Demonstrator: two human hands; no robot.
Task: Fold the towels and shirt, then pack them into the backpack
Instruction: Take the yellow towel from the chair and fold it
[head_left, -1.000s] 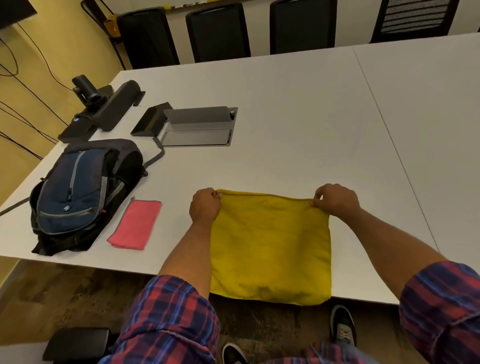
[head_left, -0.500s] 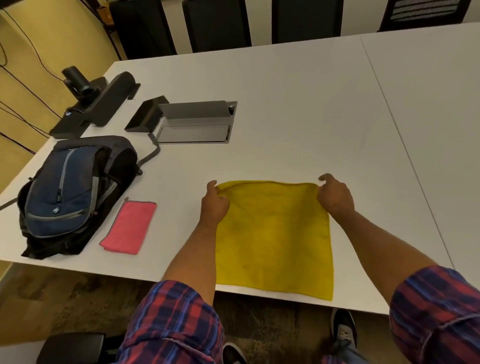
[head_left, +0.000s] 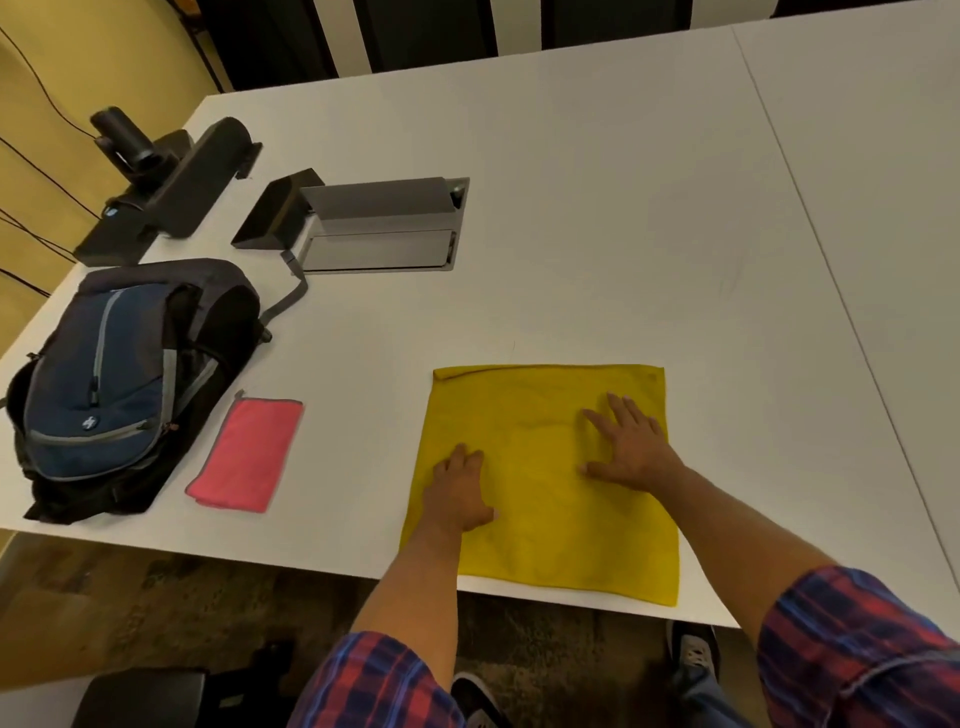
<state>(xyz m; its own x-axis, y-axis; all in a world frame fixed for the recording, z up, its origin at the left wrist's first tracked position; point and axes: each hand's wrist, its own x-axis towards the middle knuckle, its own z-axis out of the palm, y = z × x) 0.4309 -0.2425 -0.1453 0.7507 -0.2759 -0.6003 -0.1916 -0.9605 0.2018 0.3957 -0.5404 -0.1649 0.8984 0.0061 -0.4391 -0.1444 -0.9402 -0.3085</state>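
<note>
Yellow towel (head_left: 545, 483) lies flat near the front of the white table (head_left: 571, 208), its near edge at the table's lip — a careless sweep toward the person could drag it over. Any crease left in now would likely fold in crooked. Both hands press palm-down on it with fingers straight: the left hand (head_left: 460, 491) toward the near-left part, the right hand (head_left: 631, 449) right of centre — neither pinching. A folded pink towel (head_left: 247, 452) waits beside the backpack (head_left: 119, 374).

Large towel (head_left: 545, 499) at 6 o'clock on tabletop (head_left: 571, 208), small folded towel (head_left: 247, 452) at its 9, backpack (head_left: 119, 379) further left; cable box (head_left: 374, 228) at 11.
</note>
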